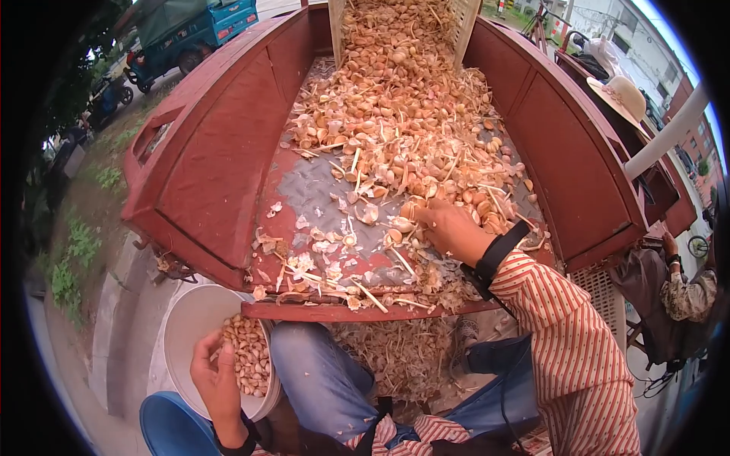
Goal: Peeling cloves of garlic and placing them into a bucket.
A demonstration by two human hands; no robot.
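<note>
A large heap of garlic cloves and bulbs, mixed with skins and dry stems, lies on the red metal bed of a cart. My right hand is at the near edge of this heap, its fingertips touching a garlic bulb; whether they grip it is hard to tell. Over a white bucket at the lower left is my left hand, fingers curled and apart, with nothing visible in them. Loose garlic cloves lie in that bucket. Skins and stem pieces are scattered near the bed's front lip.
Red side walls flank the bed, and a pale plastic crate stands at its far end. A blue bucket is beside the white one. Husks lie below the front lip. Another person is at the far right.
</note>
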